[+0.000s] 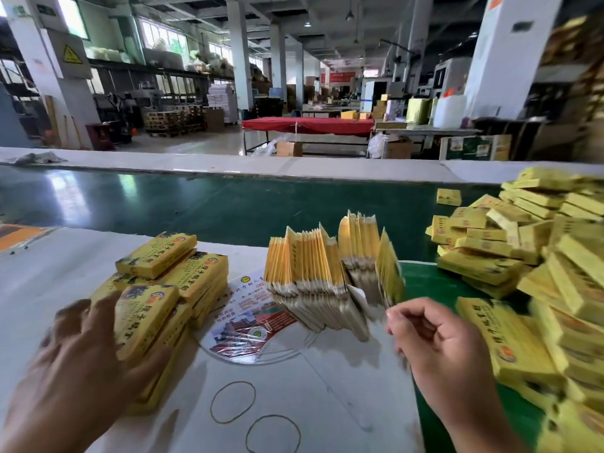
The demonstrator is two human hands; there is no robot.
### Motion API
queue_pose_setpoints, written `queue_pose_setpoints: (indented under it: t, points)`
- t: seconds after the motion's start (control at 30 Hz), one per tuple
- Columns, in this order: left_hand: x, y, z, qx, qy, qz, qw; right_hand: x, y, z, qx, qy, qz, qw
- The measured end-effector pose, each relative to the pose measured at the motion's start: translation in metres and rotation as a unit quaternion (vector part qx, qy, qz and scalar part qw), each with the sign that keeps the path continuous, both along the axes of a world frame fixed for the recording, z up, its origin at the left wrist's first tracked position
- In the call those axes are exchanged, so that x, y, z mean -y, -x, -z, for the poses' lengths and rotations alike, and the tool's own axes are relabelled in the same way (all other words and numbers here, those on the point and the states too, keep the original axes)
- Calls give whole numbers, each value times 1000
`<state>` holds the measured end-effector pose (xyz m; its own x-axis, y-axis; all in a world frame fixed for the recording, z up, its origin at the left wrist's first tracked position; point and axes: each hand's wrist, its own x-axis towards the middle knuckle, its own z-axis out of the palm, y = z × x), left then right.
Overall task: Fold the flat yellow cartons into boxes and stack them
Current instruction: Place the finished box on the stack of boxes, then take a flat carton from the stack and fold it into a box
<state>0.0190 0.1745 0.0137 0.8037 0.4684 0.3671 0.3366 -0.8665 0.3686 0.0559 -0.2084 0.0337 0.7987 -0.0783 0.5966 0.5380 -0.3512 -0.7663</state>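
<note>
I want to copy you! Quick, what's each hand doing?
Left hand: open, fingers resting against the stacked boxes.
Right hand: fingers curled; too blurred to tell if it holds anything.

A white-covered table (49, 282) carried the work, its far edge meeting a green conveyor belt (196, 204). Near the left edge sat a stack of folded yellow boxes (170, 282). Toward the middle, flat cartons (313, 273) stood on edge over a round printed fan (245, 322). Two rubber bands (232, 402) lay by the near edge. A heap of boxes (523, 256) covered the right side
</note>
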Motion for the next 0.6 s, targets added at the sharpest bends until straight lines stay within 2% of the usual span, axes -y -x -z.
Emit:
queue_pose_setpoints:
  t: [0.1,0.2,0.27,0.37,0.47,0.6]
  points:
    - [17,-3,-8,96,46,84,991,6,-10,7,30,52,106,993]
    - [78,-4,-27,198,59,210,956,9,-21,18,-3,106,165,981]
    - [127,-2,-38,187,6,271,944,10,-27,24,-48,149,155,975]
    - [179,-13,-39,103,-36,368,923,10,-35,28,-135,198,124,963]
    - [210,-33,-35,68,-24,436,897,9,-40,29,-175,230,106,952]
    - [225,-49,-29,89,20,481,872,8,-42,28,-180,274,119,937]
